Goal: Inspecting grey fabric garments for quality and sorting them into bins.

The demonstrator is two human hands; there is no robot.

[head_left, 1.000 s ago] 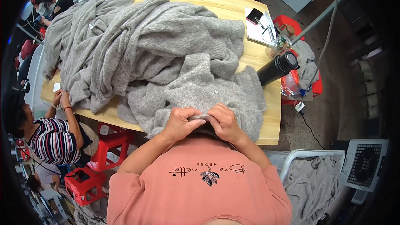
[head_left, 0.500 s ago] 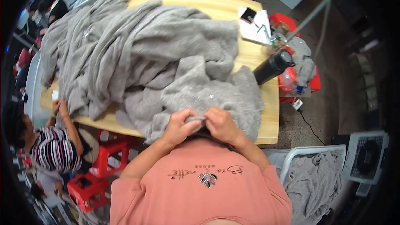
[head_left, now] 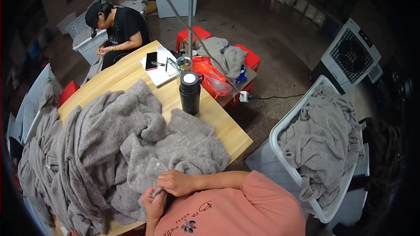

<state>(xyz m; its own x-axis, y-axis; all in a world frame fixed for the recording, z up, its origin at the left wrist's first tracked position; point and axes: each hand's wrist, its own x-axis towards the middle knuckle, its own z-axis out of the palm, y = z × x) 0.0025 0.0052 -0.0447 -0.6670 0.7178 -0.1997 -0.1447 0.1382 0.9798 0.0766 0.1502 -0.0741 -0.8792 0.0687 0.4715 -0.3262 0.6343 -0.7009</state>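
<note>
Your left hand (head_left: pixel 152 203) and right hand (head_left: pixel 176 182) both pinch an edge of the grey knit fabric (head_left: pixel 190 142) heaped on the tabletop (head_left: pixel 227 129), so grip close and even, without stretching it.

My curled bare fingers (head_left: pixel 166 185) hid most of the grey knit edge (head_left: pixel 157 192) between them. Heaped grey knit fabric (head_left: pixel 103 135) covered much of the pale wooden worktop (head_left: pixel 229 137). My salmon-pink cloth shirt (head_left: pixel 227 209) was cut off below; the contents of the clear round jar (head_left: pixel 184 64) were indistinct.
</note>
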